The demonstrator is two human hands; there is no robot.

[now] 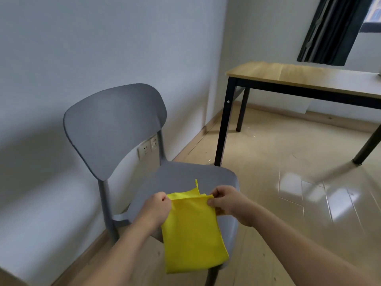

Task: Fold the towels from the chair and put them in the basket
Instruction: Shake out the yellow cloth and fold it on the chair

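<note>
**Towel mid-fold over the chair seat**

Towel (190, 232) first: you hold the yellow cloth by its upper edge, and it hangs down in front of the chair's seat, already doubled at least once, with two layers showing at the top and a small loop or corner sticking up behind. Your left hand (157, 209) has its fingers curled round the top left corner, and your right hand (228, 203) pinches the top right corner between thumb and fingers. The fabric looks thin, soft and matte, like microfibre, with a clean straight side edge and a slightly uneven lower hem.

Judging by this, you are partway through folding this one towel; it likely needs another fold before it is compact. No basket is in view, so the putting-away step is not yet done, and I cannot tell where it must go. No other towels show on the seat, though your hands and the cloth hide part of it.

Behind the towel, the chair (115, 124) is smooth grey moulded plastic with a rounded back and seat. Wall sockets (147, 148) show through the gap under its backrest. Further off stands a table (299, 76) with a pale wood-grain top and black metal legs, on a glossy floor, and a dark curtain (329, 29) hangs in the far corner.
</note>
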